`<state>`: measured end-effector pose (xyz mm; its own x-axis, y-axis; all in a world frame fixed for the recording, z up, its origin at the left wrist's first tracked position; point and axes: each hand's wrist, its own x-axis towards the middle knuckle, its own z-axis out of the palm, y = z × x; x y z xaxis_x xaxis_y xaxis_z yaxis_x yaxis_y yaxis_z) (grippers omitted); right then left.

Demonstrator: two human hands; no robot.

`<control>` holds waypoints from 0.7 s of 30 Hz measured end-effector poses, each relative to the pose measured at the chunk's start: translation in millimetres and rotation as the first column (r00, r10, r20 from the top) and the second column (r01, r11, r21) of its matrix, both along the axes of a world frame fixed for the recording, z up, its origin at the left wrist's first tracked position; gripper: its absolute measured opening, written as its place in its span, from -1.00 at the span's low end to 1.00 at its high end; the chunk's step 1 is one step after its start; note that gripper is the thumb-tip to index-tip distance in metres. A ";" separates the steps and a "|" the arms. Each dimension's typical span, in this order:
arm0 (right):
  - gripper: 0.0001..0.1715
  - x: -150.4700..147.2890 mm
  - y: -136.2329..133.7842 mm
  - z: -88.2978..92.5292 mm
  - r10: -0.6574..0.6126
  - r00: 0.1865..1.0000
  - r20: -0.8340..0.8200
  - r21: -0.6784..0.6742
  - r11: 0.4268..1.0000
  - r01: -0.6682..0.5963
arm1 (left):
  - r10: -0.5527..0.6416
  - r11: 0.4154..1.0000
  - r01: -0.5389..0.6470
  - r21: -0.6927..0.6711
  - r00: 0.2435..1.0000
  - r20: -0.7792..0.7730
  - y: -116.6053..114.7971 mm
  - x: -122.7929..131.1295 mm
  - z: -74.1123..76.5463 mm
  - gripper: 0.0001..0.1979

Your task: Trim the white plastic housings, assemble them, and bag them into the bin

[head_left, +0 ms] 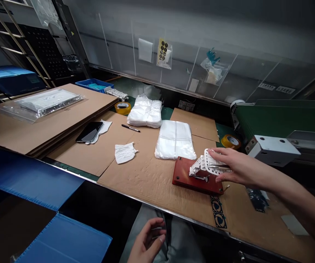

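My right hand (227, 164) is closed on a white perforated plastic part (211, 160), with a slim metal tool, possibly tweezers (217, 166), lying along it under the fingers. That part rests against another white plastic piece (198, 167) standing on a red block (182, 173) with dark screws at its corners. My left hand (148, 241) is over my lap in front of the bench edge, its fingers curled but apart, with nothing in it. Beyond the red block lies a stack of clear plastic bags (175, 140).
Another bag stack (145, 111), a pen (130, 128), a white cloth piece (125, 152), a phone (90, 132) and tape rolls (122, 107) (230, 141) lie on the cardboard-covered bench. Stacked cardboard (17, 138) rises at left. A metal bracket (272, 149) and green conveyor belt (289, 118) stand at right.
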<state>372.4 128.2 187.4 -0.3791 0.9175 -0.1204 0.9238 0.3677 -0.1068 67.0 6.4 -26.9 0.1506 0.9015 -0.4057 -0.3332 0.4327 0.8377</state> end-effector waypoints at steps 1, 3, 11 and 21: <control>-0.17 -2.1 0.5 2.1 0.004 1.000 -0.007 -0.017 1.000 -0.004 | -0.020 0.999 0.020 0.027 0.999 0.029 2.1 5.4 0.9 -0.47; -0.14 -5.8 2.2 8.1 -0.002 0.999 -0.051 -0.041 0.999 0.000 | -0.071 0.995 0.065 0.077 0.995 0.076 3.6 16.0 -0.5 -0.47; 0.03 0.3 -17.9 28.5 -0.244 0.788 -0.566 0.007 0.954 0.301 | -0.105 0.993 0.085 0.083 0.953 0.285 -8.9 60.9 -13.7 -0.41; -0.36 -45.2 -4.5 -62.4 -0.456 0.691 -0.561 -0.469 0.863 0.188 | 0.316 0.946 -0.319 -0.049 0.883 0.347 11.0 40.9 26.0 -0.17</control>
